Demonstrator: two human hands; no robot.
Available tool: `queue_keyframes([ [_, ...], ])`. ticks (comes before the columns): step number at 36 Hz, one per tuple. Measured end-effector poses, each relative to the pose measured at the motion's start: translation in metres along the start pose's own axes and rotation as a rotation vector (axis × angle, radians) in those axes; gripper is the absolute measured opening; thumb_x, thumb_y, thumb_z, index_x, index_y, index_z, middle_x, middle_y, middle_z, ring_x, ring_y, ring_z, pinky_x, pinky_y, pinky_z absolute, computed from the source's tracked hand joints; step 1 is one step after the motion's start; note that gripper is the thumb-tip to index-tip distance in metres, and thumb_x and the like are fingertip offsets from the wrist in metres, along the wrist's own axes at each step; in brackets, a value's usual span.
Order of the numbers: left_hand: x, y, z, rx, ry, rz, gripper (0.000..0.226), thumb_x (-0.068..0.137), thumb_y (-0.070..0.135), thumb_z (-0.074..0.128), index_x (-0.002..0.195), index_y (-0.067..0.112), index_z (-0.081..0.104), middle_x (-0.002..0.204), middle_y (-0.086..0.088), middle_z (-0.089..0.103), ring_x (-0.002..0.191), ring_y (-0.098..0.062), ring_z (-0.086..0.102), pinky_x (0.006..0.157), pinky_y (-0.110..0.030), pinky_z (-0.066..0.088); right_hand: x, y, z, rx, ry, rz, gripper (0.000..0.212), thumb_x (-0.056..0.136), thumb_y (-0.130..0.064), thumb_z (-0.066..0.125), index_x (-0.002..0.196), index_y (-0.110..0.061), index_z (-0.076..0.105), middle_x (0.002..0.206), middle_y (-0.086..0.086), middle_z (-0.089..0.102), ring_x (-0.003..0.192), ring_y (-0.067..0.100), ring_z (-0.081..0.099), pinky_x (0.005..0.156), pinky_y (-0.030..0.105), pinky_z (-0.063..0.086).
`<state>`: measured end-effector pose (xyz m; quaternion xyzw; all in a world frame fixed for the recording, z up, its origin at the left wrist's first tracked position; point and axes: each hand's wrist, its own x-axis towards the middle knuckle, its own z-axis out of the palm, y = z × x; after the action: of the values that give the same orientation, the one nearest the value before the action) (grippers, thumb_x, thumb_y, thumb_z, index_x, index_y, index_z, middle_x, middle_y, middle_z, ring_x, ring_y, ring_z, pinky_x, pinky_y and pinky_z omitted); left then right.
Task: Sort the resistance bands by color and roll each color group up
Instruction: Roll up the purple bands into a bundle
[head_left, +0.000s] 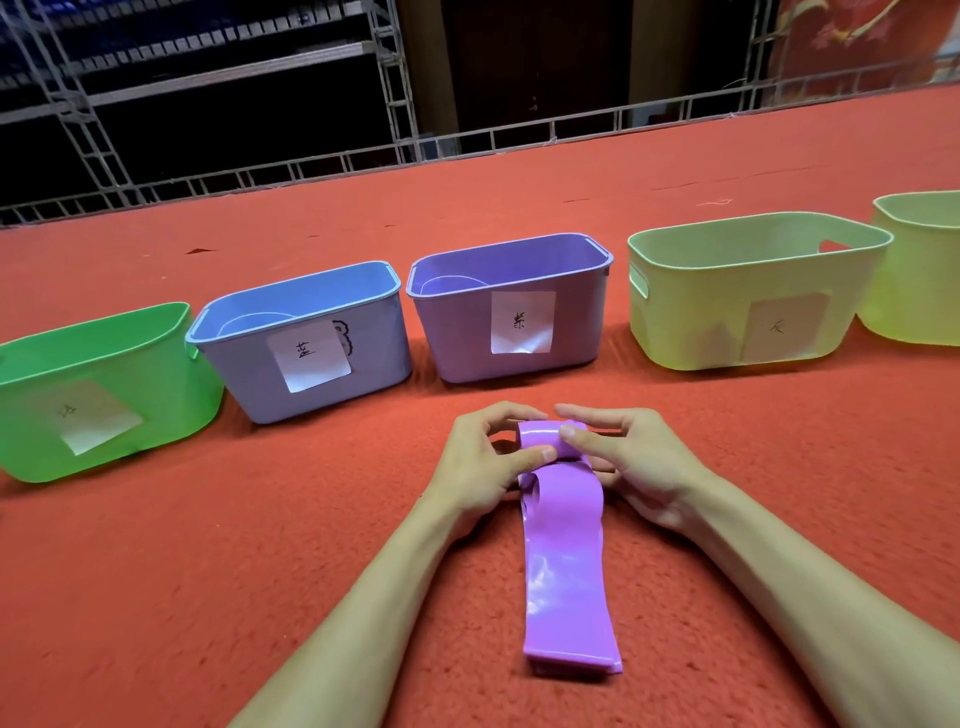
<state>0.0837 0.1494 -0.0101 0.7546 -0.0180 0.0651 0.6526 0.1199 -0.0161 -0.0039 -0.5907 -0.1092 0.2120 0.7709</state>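
A stack of purple resistance bands (566, 566) lies flat on the red carpet, its near end toward me. Its far end is curled into a small roll between my hands. My left hand (480, 462) pinches the roll from the left with thumb and fingers. My right hand (623, 457) grips it from the right, thumb pressed on top. Behind stands a row of labelled bins: green (171, 364), blue (384, 332), purple (457, 332) and pale yellow-green (691, 317). Pale curved shapes, possibly rolled bands, show inside the blue and purple bins.
A second pale yellow-green bin (914, 291) sits at the far right edge. Red carpet (208, 571) covers the whole surface. A metal truss rail (363, 161) runs along the carpet's far edge, with dark shelving behind it.
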Motion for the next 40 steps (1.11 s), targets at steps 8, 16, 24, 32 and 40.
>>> queue_keyframes([
  [8,-0.0003,-0.0012,0.0009,-0.017,0.016,0.020,0.032,0.074,-0.006,0.076,0.092,0.020,0.070,0.097,-0.003,0.070,0.078,-0.021,0.065,0.068,-0.056,0.055,0.0017,0.0017,0.0023,-0.019,0.015,0.029,0.030,0.089,-0.007,0.063,0.118,-0.003,0.062,0.115,0.012,0.062,0.053,0.007,0.063,0.046,0.017,0.047],
  [16,-0.0002,-0.0004,0.0012,0.037,0.029,0.096,0.036,0.068,-0.015,0.074,0.090,0.013,0.069,0.087,0.008,0.072,0.080,-0.011,0.066,0.071,-0.036,0.057,-0.0017,-0.0017,0.0025,-0.059,0.010,0.012,0.030,0.084,-0.007,0.069,0.113,-0.003,0.065,0.095,0.008,0.067,0.056,0.011,0.065,0.045,0.018,0.046],
  [24,0.0003,-0.0009,0.0010,0.055,0.011,0.147,0.039,0.064,-0.018,0.073,0.091,0.010,0.070,0.096,0.004,0.072,0.085,-0.013,0.065,0.067,-0.022,0.055,-0.0020,-0.0015,0.0017,-0.139,0.020,-0.045,0.034,0.080,-0.006,0.072,0.113,-0.010,0.067,0.097,0.014,0.073,0.074,0.020,0.070,0.058,0.028,0.056],
  [32,-0.0006,0.0001,0.0034,-0.087,-0.032,0.034,0.040,0.062,-0.005,0.073,0.091,0.022,0.073,0.097,-0.008,0.072,0.089,-0.023,0.066,0.077,-0.055,0.054,-0.0018,0.0005,0.0004,-0.086,0.052,-0.112,0.033,0.074,0.001,0.075,0.106,-0.001,0.069,0.083,0.019,0.072,0.065,0.022,0.068,0.051,0.025,0.052],
  [40,0.0022,0.0018,0.0063,-0.377,-0.124,-0.130,0.031,0.073,0.002,0.062,0.097,0.017,0.074,0.094,-0.014,0.070,0.090,-0.035,0.052,0.075,-0.033,0.037,-0.0029,-0.0009,-0.0006,-0.077,0.075,-0.134,0.029,0.070,0.009,0.075,0.096,-0.003,0.069,0.073,0.013,0.073,0.062,0.019,0.069,0.051,0.027,0.056],
])
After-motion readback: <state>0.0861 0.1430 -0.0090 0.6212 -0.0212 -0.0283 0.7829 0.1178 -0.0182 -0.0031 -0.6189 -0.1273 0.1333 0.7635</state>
